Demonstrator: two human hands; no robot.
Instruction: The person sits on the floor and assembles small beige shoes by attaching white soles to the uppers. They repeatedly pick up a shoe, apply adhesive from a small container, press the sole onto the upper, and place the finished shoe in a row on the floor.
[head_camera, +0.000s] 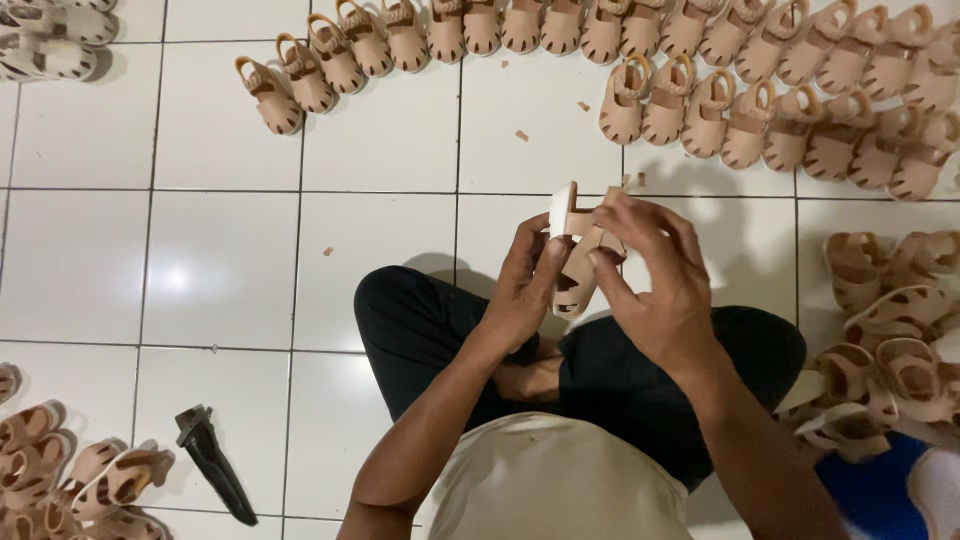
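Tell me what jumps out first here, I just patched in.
Both hands, left hand and right hand, hold one small tan sandal up over the lap at centre. Rows of matching sandals line the white tiled floor along the top, with a pile at right. A dark tool lies lower left.

Matt beige sandal (578, 262), perhaps rubbery plastic, over glossy white floor tiles (220, 270).

One small beige sandal (578, 255), closed-toe with cut-out slots in the upper and a strap at the heel. Held off the floor at scene centre, above the seated person's crossed legs. Turned on edge: pale flat sole faces left, upper faces right, toe end pointing near, heel end far.
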